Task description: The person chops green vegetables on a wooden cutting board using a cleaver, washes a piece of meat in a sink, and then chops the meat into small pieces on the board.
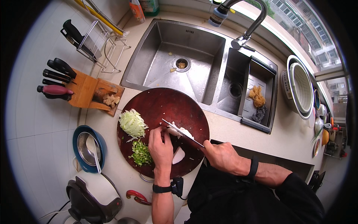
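My right hand (pixel 223 156) grips a knife, whose blade (pixel 183 133) appears edge-on and slants across the pale meat. Strips of this whitish meat (pixel 186 132) lie on the blade's far side. My left hand (pixel 160 147) is curled, its fingertips holding the uncut part (pixel 174 131) beside the blade. Nearer my body, another pale piece (pixel 178 155) rests on the round, dark red cutting board (pixel 145 103). At the board's left sit a mound of shredded light-green vegetable (pixel 132 123) and a heap of chopped green pieces (pixel 140 153), partly hidden by my left hand.
Beyond the board is a steel double sink (pixel 173 75) with a faucet (pixel 261 16). Leftward stand a wooden knife block (pixel 84 89), a wire rack (pixel 113 53) holding knives, and a blue bowl (pixel 103 151). Red chilies (pixel 137 194) lie near a dark-lidded appliance (pixel 92 198).
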Demonstrator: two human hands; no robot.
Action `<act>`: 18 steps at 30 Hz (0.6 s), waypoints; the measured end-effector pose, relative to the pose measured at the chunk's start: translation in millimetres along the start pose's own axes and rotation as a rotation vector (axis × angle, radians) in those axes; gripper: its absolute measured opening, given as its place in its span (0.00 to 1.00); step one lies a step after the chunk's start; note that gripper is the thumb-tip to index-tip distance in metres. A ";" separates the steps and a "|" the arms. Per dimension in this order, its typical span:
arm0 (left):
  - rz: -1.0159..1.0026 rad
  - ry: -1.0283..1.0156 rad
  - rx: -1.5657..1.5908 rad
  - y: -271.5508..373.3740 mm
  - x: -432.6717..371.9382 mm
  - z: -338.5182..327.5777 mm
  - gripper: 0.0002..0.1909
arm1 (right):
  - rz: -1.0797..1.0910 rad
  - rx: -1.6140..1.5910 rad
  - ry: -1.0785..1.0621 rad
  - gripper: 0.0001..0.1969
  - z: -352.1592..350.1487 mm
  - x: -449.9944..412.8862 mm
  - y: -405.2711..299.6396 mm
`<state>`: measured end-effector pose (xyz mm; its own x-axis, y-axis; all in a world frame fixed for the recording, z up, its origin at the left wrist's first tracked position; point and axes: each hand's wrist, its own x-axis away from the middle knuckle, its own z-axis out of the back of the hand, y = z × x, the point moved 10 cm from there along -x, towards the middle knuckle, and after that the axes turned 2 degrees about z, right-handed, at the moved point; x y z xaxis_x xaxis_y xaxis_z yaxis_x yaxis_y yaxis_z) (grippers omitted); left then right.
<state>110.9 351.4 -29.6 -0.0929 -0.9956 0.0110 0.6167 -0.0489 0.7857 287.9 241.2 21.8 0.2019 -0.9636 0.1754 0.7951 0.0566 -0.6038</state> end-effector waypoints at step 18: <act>-0.188 -0.063 -0.110 7.9 -1.6 -12.3 0.11 | -0.057 0.039 -0.032 0.12 -30.5 -28.0 1.7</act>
<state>125.5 351.7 -31.0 -0.2606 -0.9614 -0.0881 0.6654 -0.2450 0.7051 266.2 260.3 -7.9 0.1730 -0.9568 0.2338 0.8274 0.0124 -0.5615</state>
